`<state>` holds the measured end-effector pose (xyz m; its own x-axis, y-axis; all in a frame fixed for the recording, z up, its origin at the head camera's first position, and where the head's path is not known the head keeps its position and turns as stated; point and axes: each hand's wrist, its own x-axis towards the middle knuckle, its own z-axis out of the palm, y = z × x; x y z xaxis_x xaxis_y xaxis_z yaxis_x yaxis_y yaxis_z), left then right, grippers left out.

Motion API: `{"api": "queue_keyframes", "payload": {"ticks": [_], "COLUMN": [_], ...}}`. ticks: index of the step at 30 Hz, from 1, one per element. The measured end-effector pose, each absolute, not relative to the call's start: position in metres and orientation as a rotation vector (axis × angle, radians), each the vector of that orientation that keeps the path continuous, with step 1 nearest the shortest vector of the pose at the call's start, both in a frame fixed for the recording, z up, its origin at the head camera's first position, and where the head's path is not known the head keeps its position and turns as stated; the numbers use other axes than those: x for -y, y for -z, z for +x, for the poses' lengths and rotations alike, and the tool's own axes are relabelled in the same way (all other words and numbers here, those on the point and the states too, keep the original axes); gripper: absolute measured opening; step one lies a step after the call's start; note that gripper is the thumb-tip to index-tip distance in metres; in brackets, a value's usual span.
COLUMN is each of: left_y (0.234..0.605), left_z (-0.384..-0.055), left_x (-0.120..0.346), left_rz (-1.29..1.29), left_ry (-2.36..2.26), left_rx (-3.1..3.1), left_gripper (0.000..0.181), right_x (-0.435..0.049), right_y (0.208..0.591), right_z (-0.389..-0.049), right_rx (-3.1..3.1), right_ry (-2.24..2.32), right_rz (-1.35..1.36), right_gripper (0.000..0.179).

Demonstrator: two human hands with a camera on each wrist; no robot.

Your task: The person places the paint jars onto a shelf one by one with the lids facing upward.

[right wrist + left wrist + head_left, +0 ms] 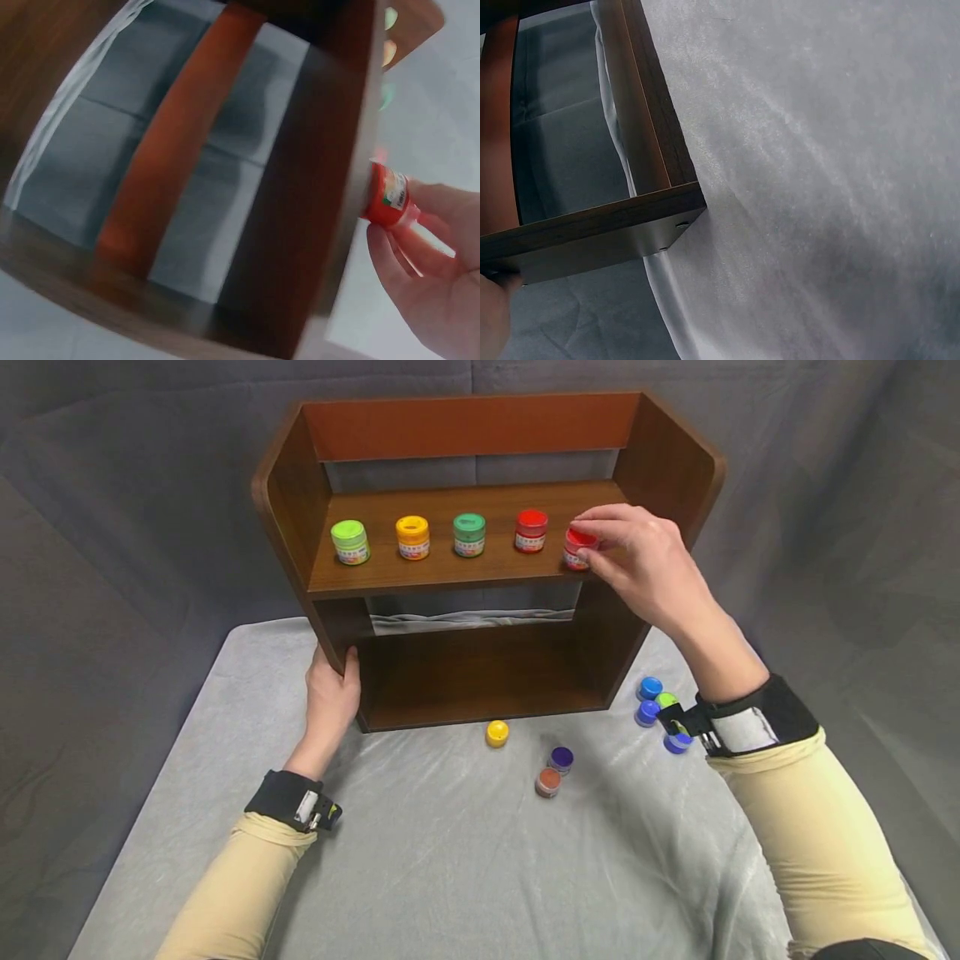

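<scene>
My right hand (pixel 637 560) pinches a small red paint jar (pixel 577 552) between thumb and fingers at the right end of the upper shelf (pixel 465 572). In the right wrist view the same jar (pixel 386 196) shows at the shelf's front edge, its label facing sideways. A second red jar (pixel 531 532) stands just left of it, followed leftward by a green jar (pixel 469 536), a yellow jar (pixel 413 538) and a light green jar (pixel 350 543). My left hand (pixel 332 693) grips the left side panel of the brown wooden bookshelf (pixel 300 518), thumb on the inner face.
On the grey cloth (pixel 420 860) before the bookshelf lie a yellow jar (pixel 497 733), a purple jar (pixel 561 760) and a brown jar (pixel 548 782). Several blue jars (pixel 649 688) and a light green one (pixel 666 700) sit right of the bookshelf, below my right forearm.
</scene>
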<state>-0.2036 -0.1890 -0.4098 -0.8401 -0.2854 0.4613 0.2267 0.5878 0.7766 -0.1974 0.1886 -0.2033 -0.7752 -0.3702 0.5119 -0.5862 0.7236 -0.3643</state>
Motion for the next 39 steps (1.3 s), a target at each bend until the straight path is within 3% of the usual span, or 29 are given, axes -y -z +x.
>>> {"api": "queue_keyframes", "payload": {"ticks": [11,39], "left_y": [0.41,0.411], "left_z": [-0.2,-0.2], "left_x": [0.188,0.187], "left_rz": [0.028,0.03], "left_ry": [1.227,1.24], "left_rx": [2.258,2.246], "left_gripper": [0.037,0.034], "right_x": [-0.197,-0.194], "right_y": [0.211,0.217], "right_z": [-0.217,-0.226], "right_rx": [2.543,2.546], "right_ry": [-0.796,-0.838], "right_rz": [0.455,0.481], "right_gripper": [0.039,0.04]}}
